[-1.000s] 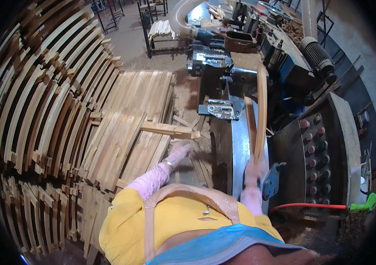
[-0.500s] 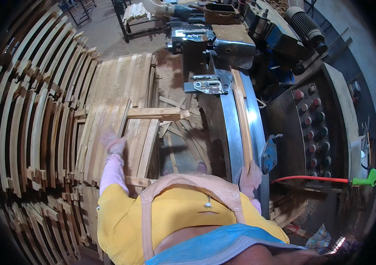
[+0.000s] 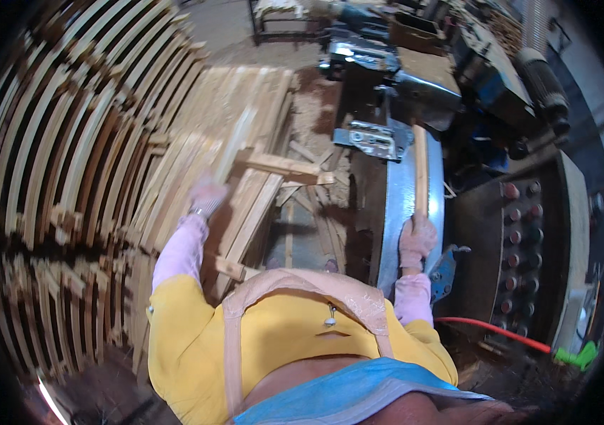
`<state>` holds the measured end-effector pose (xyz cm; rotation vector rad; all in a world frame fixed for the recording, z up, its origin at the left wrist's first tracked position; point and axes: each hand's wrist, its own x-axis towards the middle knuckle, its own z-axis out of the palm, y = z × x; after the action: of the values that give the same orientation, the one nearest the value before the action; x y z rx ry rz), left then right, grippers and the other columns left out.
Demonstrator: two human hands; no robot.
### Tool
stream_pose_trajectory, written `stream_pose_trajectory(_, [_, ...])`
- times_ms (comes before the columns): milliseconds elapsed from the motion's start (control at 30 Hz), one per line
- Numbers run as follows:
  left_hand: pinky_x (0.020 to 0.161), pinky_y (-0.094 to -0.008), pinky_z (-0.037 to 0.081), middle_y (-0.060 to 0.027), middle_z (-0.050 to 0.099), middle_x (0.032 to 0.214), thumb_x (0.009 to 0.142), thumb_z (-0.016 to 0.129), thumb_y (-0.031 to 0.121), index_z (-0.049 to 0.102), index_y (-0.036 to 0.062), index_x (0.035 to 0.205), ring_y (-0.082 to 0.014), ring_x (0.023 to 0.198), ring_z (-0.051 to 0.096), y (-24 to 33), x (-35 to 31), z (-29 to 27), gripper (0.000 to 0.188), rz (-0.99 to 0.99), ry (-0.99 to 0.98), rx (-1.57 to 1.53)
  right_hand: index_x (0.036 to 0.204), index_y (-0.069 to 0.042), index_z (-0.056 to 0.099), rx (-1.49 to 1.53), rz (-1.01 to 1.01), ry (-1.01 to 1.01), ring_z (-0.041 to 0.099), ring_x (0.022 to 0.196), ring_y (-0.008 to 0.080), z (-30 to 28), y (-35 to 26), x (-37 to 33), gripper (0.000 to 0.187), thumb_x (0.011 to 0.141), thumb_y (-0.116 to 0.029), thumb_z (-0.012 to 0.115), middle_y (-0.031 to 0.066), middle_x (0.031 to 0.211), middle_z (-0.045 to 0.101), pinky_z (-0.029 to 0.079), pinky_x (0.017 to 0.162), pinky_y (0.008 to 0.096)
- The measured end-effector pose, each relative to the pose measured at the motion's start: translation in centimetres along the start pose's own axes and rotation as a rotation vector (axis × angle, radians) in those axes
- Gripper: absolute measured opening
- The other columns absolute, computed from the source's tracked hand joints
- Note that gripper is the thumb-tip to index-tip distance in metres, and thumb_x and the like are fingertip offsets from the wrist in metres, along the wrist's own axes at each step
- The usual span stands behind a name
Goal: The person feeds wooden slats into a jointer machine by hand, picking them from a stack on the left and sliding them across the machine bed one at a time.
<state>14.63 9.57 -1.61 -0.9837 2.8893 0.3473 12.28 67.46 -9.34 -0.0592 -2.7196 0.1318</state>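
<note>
My left hand (image 3: 208,196), gloved and smeared by motion, is closed on the near end of a pale wooden strip (image 3: 237,144) above a stack of similar wooden strips (image 3: 174,173). At the right, my gloved right hand (image 3: 417,239) is closed round the near end of another wooden strip (image 3: 421,166). That strip lies lengthwise on the shiny metal bed (image 3: 393,212) of a machine. Its far end reaches the machine's metal guide block (image 3: 373,140).
Tall rows of stacked wooden strips (image 3: 54,156) fill the left side. Crosswise wooden pieces (image 3: 284,167) jut from the stack. Right of the bed are a blue clamp-like part (image 3: 445,273), a control panel with several round buttons (image 3: 522,248) and a red hose (image 3: 493,326) with a green nozzle (image 3: 577,355).
My right hand has moved forward along the bed with its strip. My left hand has shifted forward and right, taking a strip from the stack with it. The whole view has turned somewhat.
</note>
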Motion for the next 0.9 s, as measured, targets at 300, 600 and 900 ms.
stream_pose_trajectory(300, [0.067,-0.0364,0.056,-0.0103,0.072,0.080,0.087,0.075,0.028,0.077,0.0041,0.093,-0.0209,0.072,0.069,20.5,-0.5,-1.3,0.025,0.259,-0.276,-1.345,0.156,-0.007,0.047,1.115,-0.070,-0.577,0.067,0.121,0.0301,-5.6,-15.3,5.4,0.070,0.094,-0.027,0.074,0.0201,0.140,0.066,0.051,0.104,0.0386])
stream_pose_trajectory(600, [0.099,-0.0380,0.052,-0.0201,0.069,0.126,0.090,0.069,0.035,0.059,-0.0039,0.138,-0.0274,0.113,0.066,25.1,-9.1,8.1,0.062,0.584,-0.731,-1.063,0.156,-0.011,0.046,0.594,0.387,-0.252,0.064,0.119,0.0453,-12.3,-6.9,-11.8,0.081,0.083,-0.017,0.081,0.0240,0.127,0.069,0.052,0.101,0.0493])
stream_pose_trajectory(900, [0.073,-0.0305,0.051,-0.0039,0.069,0.095,0.094,0.067,0.038,0.066,-0.0011,0.134,-0.0143,0.081,0.061,9.2,-6.9,12.9,0.056,0.104,-0.693,-1.014,0.142,-0.013,0.057,0.058,0.469,-0.146,0.068,0.098,0.0465,-9.2,-3.6,-8.2,0.059,0.088,-0.030,0.072,0.0266,0.106,0.071,0.052,0.087,0.0585])
